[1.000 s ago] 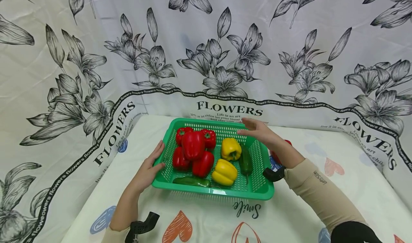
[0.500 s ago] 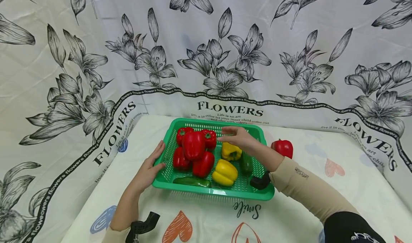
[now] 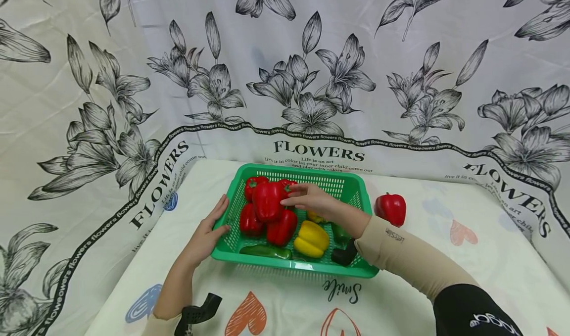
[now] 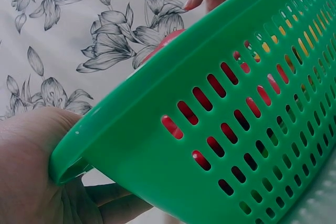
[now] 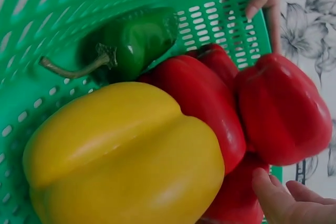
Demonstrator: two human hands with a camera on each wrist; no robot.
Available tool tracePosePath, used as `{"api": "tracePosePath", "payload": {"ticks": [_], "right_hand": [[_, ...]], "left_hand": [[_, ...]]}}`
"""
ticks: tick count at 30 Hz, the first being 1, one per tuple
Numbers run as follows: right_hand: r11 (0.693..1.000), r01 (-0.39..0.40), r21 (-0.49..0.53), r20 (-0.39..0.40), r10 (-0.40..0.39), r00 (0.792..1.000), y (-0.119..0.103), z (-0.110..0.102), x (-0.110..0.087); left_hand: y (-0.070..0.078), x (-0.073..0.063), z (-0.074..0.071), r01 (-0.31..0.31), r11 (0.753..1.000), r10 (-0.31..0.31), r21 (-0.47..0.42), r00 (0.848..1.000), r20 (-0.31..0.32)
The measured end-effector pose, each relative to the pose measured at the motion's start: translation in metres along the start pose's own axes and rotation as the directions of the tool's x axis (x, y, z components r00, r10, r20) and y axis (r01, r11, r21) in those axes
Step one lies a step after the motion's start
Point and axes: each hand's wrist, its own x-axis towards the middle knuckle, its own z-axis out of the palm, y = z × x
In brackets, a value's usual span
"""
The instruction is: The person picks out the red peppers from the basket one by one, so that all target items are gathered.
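Note:
A green plastic basket (image 3: 285, 264) holds several red bell peppers heaped on its left side, one red bell pepper (image 3: 267, 201) on top. My left hand (image 3: 206, 233) grips the basket's left rim, thumb over it and fingers outside below, as the left wrist view shows. My right hand (image 3: 311, 198) reaches over the basket, fingers beside the top red pepper and nothing held. In the right wrist view its fingertips are just below that pepper. A yellow bell pepper (image 3: 311, 239) lies at front; another yellow pepper (image 3: 315, 217) is mostly hidden under the right hand.
A long green pepper (image 3: 265, 251) lies along the basket's front wall; another green pepper (image 3: 340, 234) is partly covered by the right wrist. Outside the basket, to the right, a red bell pepper (image 3: 390, 209) stands on the printed tablecloth (image 3: 423, 257). Flowered cloth hangs behind.
My right hand has moved left, from above the basket's right side to the heap of red peppers, uncovering the lone red pepper outside. The left hand and basket stay put.

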Motion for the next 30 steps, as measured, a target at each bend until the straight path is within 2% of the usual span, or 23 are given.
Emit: {"api": "tracePosePath", "payload": {"ticks": [7, 20, 30], "right_hand": [[0.994, -0.060, -0.089, 0.008, 0.061, 0.998, -0.003, 0.011, 0.005], [0.991, -0.123, -0.057, 0.003, 0.123, 0.992, -0.009, 0.018, 0.012], [0.983, -0.131, -0.128, 0.001, 0.133, 0.991, -0.015, 0.022, 0.015]], "left_hand": [[-0.001, 0.000, 0.001, -0.003, 1.000, 0.003, -0.003, 1.000, -0.003], [-0.002, 0.001, 0.001, -0.007, 1.000, 0.006, -0.012, 1.000, -0.001], [-0.002, 0.001, 0.000, -0.012, 1.000, 0.012, -0.018, 1.000, -0.009]]}}
